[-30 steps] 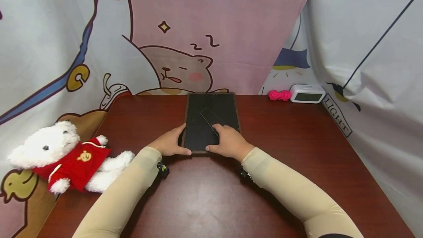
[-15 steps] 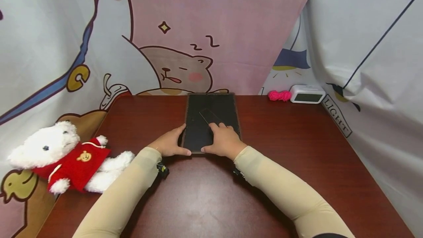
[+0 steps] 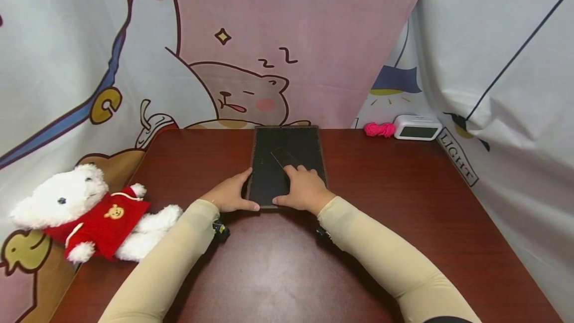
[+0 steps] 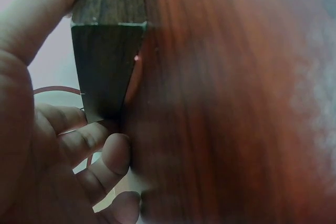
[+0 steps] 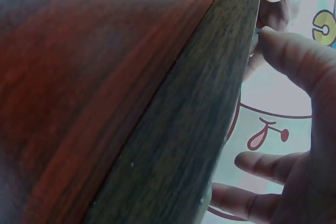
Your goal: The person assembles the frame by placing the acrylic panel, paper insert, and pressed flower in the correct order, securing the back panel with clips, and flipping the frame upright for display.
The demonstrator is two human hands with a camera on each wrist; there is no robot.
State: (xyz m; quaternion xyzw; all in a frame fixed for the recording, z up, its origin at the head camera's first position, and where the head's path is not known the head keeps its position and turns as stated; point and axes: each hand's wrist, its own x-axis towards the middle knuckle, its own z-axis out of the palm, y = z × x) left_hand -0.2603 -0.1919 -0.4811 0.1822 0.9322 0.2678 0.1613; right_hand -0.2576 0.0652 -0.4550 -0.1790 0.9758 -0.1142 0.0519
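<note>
A picture frame (image 3: 271,181) lies face down on the table, its black back up and its dark wood-grain edge (image 5: 184,103) showing. A thin stand leg (image 3: 277,157) lies slantwise on the back, partly covered by my right hand. My left hand (image 3: 230,194) holds the near left corner, with the thumb along the front edge and the fingers curled by the left side, as the left wrist view shows. Over the near right part of the back rests my right hand (image 3: 309,191), fingers extended, thumb at the near edge. Its palm side is hidden in the head view.
A white teddy bear (image 3: 67,196) in a red hoodie lies at the table's left edge. Pink yarn (image 3: 379,129) and a white digital clock (image 3: 417,127) stand at the back right. A printed curtain (image 3: 332,39) hangs behind the reddish-brown table (image 3: 269,273).
My right hand has shifted a little left over the frame's back and now covers more of the stand leg. The left hand and the frame have stayed in place.
</note>
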